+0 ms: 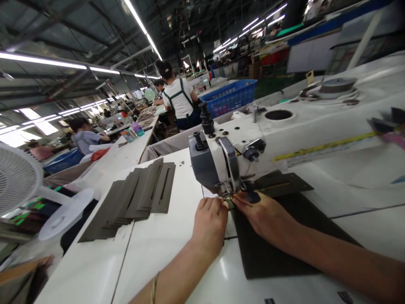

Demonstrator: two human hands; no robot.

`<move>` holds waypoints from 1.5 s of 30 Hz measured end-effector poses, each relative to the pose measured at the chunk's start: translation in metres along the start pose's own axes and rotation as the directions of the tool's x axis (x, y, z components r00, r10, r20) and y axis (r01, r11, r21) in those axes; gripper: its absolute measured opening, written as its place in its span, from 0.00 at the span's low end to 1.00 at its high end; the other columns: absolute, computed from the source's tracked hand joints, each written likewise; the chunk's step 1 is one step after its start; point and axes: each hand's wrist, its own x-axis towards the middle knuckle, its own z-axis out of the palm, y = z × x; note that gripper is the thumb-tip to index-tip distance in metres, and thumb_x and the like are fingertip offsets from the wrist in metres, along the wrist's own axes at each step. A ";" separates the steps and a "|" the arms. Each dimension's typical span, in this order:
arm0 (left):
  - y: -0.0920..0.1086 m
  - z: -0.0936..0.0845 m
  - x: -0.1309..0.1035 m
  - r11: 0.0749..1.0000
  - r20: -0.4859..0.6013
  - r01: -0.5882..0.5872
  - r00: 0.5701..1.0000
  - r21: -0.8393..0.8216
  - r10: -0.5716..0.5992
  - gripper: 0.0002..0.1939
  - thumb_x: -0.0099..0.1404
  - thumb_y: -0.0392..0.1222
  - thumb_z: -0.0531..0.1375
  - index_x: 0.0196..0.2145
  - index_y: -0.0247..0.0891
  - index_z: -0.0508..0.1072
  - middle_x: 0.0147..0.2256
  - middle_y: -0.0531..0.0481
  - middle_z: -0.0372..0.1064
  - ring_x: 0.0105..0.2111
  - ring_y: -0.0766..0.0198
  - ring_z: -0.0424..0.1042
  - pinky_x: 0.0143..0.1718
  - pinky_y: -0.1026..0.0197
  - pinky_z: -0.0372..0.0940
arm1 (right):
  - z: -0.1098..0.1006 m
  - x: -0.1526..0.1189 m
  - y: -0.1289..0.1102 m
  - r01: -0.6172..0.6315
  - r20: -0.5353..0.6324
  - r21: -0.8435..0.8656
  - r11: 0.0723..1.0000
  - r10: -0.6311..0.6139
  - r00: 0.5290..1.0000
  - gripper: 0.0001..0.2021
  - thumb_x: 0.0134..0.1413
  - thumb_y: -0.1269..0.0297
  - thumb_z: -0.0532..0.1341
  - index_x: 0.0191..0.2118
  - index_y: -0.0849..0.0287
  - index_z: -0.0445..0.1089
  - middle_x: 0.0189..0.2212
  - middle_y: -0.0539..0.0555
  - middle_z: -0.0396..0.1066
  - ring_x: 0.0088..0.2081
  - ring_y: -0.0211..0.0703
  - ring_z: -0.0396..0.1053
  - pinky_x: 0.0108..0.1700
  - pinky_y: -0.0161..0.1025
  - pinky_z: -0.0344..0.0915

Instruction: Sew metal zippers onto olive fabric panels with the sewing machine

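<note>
My left hand [210,226] is closed, its curled fingers just left of the presser foot [227,195] of a white sewing machine [218,158]. What lies inside those fingers is hidden. On the foot's other side, my right hand [264,213] has its fingertips pressed together at the edge of a dark grey-brown fabric panel [262,257]. This panel spreads flat under my right wrist and forearm. Behind it, beneath the machine arm, lies another dark piece with a slot [281,184]. A small greenish bit shows at the foot, too small to name.
Left on the white table [158,257] lies a fanned stack of slotted dark panels [136,196]. A white fan [19,181] stands beyond the table's left edge. Scissors [387,124] and a yellow tape measure [325,146] are at the machine arm. Behind are a blue crate [230,99] and seated people.
</note>
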 end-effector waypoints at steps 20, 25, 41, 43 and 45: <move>-0.006 0.011 0.000 1.000 -0.103 0.016 0.995 -0.019 -0.018 0.04 0.62 0.30 0.55 0.32 0.33 0.69 0.33 0.44 0.69 0.32 0.58 0.69 0.32 0.55 0.66 | -0.002 0.010 0.001 -0.028 -0.078 0.074 0.997 0.034 0.996 0.15 0.51 0.81 0.47 0.34 0.61 0.69 0.32 0.55 0.73 0.34 0.43 0.70 0.38 0.39 0.68; -0.008 0.012 0.001 0.999 -0.098 0.018 0.995 -0.031 -0.021 0.03 0.60 0.30 0.56 0.31 0.34 0.68 0.32 0.45 0.68 0.32 0.59 0.68 0.32 0.55 0.66 | -0.004 0.012 -0.001 -0.019 -0.085 0.037 0.999 0.022 0.996 0.15 0.50 0.82 0.48 0.32 0.61 0.69 0.30 0.55 0.73 0.32 0.43 0.71 0.38 0.39 0.69; -0.004 -0.026 -0.020 0.945 -0.092 0.080 0.989 -0.316 -0.115 0.08 0.60 0.31 0.58 0.36 0.40 0.72 0.38 0.51 0.74 0.40 0.59 0.72 0.45 0.52 0.64 | -0.025 -0.046 0.010 0.040 -0.123 -0.361 0.932 -0.090 0.988 0.17 0.58 0.63 0.50 0.50 0.65 0.63 0.45 0.64 0.70 0.44 0.55 0.68 0.41 0.52 0.67; 0.005 -0.036 -0.036 0.934 -0.121 0.034 0.989 -0.357 -0.082 0.08 0.63 0.34 0.55 0.39 0.41 0.71 0.40 0.50 0.73 0.42 0.59 0.71 0.47 0.52 0.63 | -0.029 -0.066 -0.006 0.060 -0.117 -0.372 0.926 -0.111 0.987 0.21 0.56 0.60 0.51 0.51 0.66 0.62 0.43 0.63 0.71 0.39 0.53 0.70 0.35 0.46 0.69; 0.014 -0.038 -0.050 0.935 -0.165 -0.005 0.985 -0.355 -0.057 0.09 0.65 0.36 0.53 0.40 0.40 0.71 0.41 0.48 0.73 0.43 0.58 0.71 0.48 0.51 0.63 | -0.032 -0.081 -0.024 0.134 -0.105 -0.382 0.915 -0.186 0.977 0.23 0.54 0.59 0.52 0.53 0.66 0.62 0.41 0.62 0.73 0.36 0.53 0.71 0.30 0.44 0.69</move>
